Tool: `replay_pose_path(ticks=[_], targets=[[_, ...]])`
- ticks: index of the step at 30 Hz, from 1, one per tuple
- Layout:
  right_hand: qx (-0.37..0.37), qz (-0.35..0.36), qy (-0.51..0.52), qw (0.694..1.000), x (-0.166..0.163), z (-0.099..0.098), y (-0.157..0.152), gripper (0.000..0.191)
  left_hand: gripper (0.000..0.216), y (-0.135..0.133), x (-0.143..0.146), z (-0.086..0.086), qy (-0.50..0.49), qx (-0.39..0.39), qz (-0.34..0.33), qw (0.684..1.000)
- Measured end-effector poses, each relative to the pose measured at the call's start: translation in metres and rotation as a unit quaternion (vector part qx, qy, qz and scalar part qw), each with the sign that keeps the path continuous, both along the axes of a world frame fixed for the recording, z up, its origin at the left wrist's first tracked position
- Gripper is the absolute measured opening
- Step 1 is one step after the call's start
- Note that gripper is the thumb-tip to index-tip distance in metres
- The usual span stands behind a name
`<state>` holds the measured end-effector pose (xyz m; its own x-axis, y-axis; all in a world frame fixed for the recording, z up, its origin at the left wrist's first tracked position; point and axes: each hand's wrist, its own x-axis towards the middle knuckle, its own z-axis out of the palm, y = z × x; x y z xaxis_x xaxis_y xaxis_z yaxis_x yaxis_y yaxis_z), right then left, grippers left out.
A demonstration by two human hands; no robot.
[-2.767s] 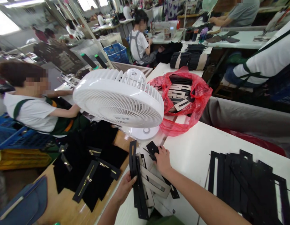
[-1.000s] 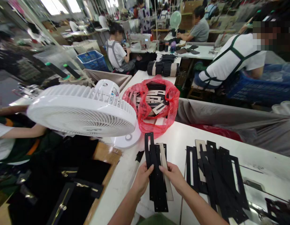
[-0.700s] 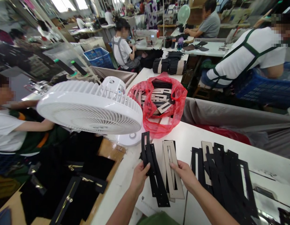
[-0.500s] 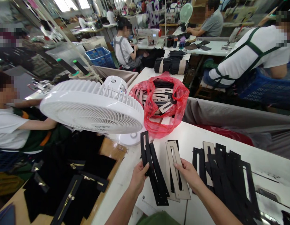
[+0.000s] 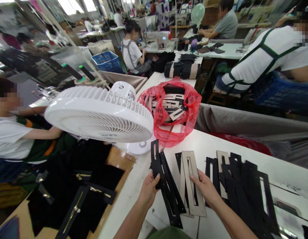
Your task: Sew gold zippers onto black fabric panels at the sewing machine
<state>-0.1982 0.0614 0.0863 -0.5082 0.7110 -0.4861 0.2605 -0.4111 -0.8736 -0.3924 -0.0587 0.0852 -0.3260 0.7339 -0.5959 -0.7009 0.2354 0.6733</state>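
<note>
I stand at a white table point(image 5: 206, 146). My left hand point(image 5: 149, 187) grips a bundle of long black slotted strips point(image 5: 166, 186), held upright over the table's near edge. My right hand point(image 5: 206, 189) holds a grey-beige slotted strip point(image 5: 192, 182) with black ones under it, drawn a little to the right of the left bundle. Just right of that hand a spread pile of black slotted strips point(image 5: 246, 192) lies flat on the table.
A white desk fan point(image 5: 101, 114) stands at the table's left, tilted face down. Behind the strips sits a red plastic bag point(image 5: 173, 109) full of more strips. Several seated people work around: one at left point(image 5: 16, 132), one at right point(image 5: 265, 59). Black fabric with zippers point(image 5: 81, 186) lies lower left.
The single bundle held in both hands has been split: my right hand has pulled the grey-beige strip and those beneath it rightward, toward the flat pile. My left hand keeps the black bundle.
</note>
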Motion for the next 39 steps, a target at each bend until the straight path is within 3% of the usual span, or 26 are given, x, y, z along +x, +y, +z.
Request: replay_pose_path(ticks=[4, 9, 14, 21, 26, 29, 32, 34, 35, 37, 39], targets=[[0.085, -0.004, -0.036, 0.996, -0.004, 0.004, 0.002, 0.068, 0.035, 0.006, 0.008, 0.005, 0.006, 0.000, -0.002, 1.000], [0.101, 0.083, -0.036, 0.991, -0.017, 0.012, -0.006, 0.035, 0.041, 0.014, 0.019, 0.008, 0.011, -0.005, 0.007, 1.000], [0.108, 0.102, -0.039, 0.988, -0.023, 0.017, -0.017, 0.035, 0.043, 0.027, 0.034, 0.016, 0.017, 0.002, 0.007, 1.000], [0.109, 0.037, -0.092, 0.989, 0.015, 0.022, 0.000, 0.036, 0.047, 0.035, 0.026, 0.009, 0.036, -0.033, 0.027, 0.998], [0.132, -0.043, -0.175, 0.975, 0.062, 0.032, 0.022, 0.039, 0.050, 0.034, 0.021, -0.001, 0.036, -0.051, 0.022, 0.998], [0.140, -0.089, -0.236, 0.958, 0.096, 0.027, 0.031, 0.048, 0.051, 0.034, 0.024, -0.004, 0.042, -0.065, 0.015, 0.997], [0.222, -0.152, -0.302, 0.915, 0.121, 0.015, 0.033, 0.072, 0.051, 0.037, 0.029, -0.008, 0.046, -0.068, 0.001, 0.997], [0.314, -0.180, -0.321, 0.875, 0.118, 0.006, 0.030, 0.083, 0.050, 0.041, 0.036, -0.009, 0.061, -0.062, -0.012, 0.996], [0.335, -0.177, -0.311, 0.871, 0.109, 0.003, 0.028, 0.083, 0.049, 0.043, 0.041, -0.008, 0.071, -0.058, -0.019, 0.996], [0.273, -0.141, -0.241, 0.920, 0.079, -0.002, 0.022, 0.078, 0.042, 0.050, 0.055, -0.004, 0.085, -0.043, -0.040, 0.995], [0.125, -0.091, -0.132, 0.979, 0.041, -0.003, 0.019, 0.070, 0.030, 0.060, 0.069, 0.004, 0.083, -0.016, -0.072, 0.994]])
